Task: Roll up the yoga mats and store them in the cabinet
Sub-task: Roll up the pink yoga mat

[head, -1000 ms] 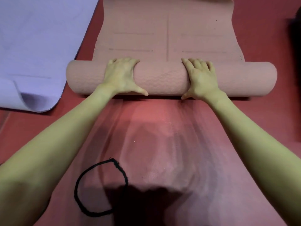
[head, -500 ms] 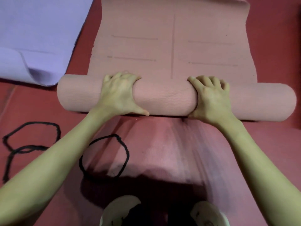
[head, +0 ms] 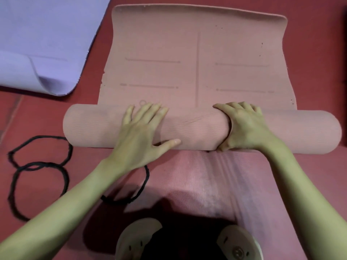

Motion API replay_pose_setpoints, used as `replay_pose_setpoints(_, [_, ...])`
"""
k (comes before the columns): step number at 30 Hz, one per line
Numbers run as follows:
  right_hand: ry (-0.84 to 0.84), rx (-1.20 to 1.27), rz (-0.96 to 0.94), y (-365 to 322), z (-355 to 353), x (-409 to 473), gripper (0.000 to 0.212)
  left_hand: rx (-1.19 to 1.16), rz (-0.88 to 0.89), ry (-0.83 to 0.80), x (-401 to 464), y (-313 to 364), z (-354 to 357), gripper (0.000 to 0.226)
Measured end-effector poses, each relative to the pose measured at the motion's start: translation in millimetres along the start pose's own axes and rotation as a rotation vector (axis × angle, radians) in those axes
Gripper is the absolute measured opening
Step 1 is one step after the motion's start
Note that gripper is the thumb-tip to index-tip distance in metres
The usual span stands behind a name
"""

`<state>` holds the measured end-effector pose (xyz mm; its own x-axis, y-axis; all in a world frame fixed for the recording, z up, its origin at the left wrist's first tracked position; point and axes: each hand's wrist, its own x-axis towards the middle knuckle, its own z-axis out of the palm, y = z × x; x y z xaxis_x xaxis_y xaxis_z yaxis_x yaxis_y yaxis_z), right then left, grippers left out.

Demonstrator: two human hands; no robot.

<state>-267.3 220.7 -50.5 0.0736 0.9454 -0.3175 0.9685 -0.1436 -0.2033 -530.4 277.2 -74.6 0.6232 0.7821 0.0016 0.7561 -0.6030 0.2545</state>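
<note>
The pink yoga mat is lying partly rolled on the red floor, its flat part stretching away beyond both hands. The left hand is pressing on the roll with straight, spread fingers. The right hand is gripping the roll, fingers curled over its top, thumb tucked under. Black straps are lying left of the left hand.

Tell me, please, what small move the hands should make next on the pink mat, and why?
Probably push the roll forward another turn. A stretch of pink mat lies flat beyond it, and both hands sit on top: the left hand flat, the right hand curled over it.
</note>
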Motion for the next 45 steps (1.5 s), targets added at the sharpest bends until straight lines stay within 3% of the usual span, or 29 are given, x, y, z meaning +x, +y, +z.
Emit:
replay_pose_setpoints(3, [0.010, 0.094, -0.038, 6.3, -3.6, 1.5, 0.117, 0.083, 0.033, 0.034, 8.6, -3.1, 3.8, 0.071])
replay_pose_setpoints(5, [0.064, 0.161, -0.068, 11.9, 0.1, -3.0, 0.107, 0.129, 0.004, -0.009, 25.7, -8.0, 2.3, 0.073])
replay_pose_setpoints(8, [0.227, 0.195, -0.104, 15.6, 13.5, -7.1, 0.068, 0.154, -0.051, -0.080, 56.1, -13.5, 0.2, 0.081])
replay_pose_setpoints(10, [0.299, 0.195, -0.091, 14.8, 20.1, -3.0, 0.053, 0.166, -0.081, -0.110, 72.3, -15.7, -2.1, 0.083])
replay_pose_setpoints(15, [0.500, -0.067, -0.032, 13.0, 29.7, 28.0, 0.050, 0.110, -0.153, -0.044, 66.7, -5.5, 2.5, 0.076])
replay_pose_setpoints(21, [0.612, -0.091, 0.059, 9.5, 22.4, 61.5, 0.048, 0.073, -0.119, 0.094, 46.7, 5.3, 18.8, 0.062])
replay_pose_setpoints(27, [0.491, 0.066, 0.021, 14.8, 19.0, 52.6, 0.061, 0.126, -0.110, 0.053, 89.0, -10.8, 11.4, 0.063])
replay_pose_setpoints(32, [0.493, 0.004, -0.011, 20.2, 24.1, 47.5, 0.062, 0.127, -0.154, -0.035, 119.5, -13.4, 1.7, 0.058])
replay_pose_setpoints(36, [0.464, -0.041, 0.000, 24.6, 15.9, 66.3, 0.067, 0.096, -0.054, 0.004, 105.1, -12.7, 6.1, 0.066])
replay_pose_setpoints(39, [0.358, -0.025, 0.010, 26.5, 1.0, 78.7, 0.086, 0.108, 0.008, 0.011, 99.2, -17.8, 6.1, 0.084])
replay_pose_setpoints(43, [0.210, -0.059, -0.014, 31.4, -15.5, 86.8, 0.128, 0.210, 0.042, -0.109, 115.8, -36.0, -6.1, 0.116])
replay_pose_setpoints(45, [0.173, -0.131, -0.034, 33.7, -18.4, 90.5, 0.144, 0.237, 0.027, -0.125, 125.5, -42.0, -11.4, 0.122])
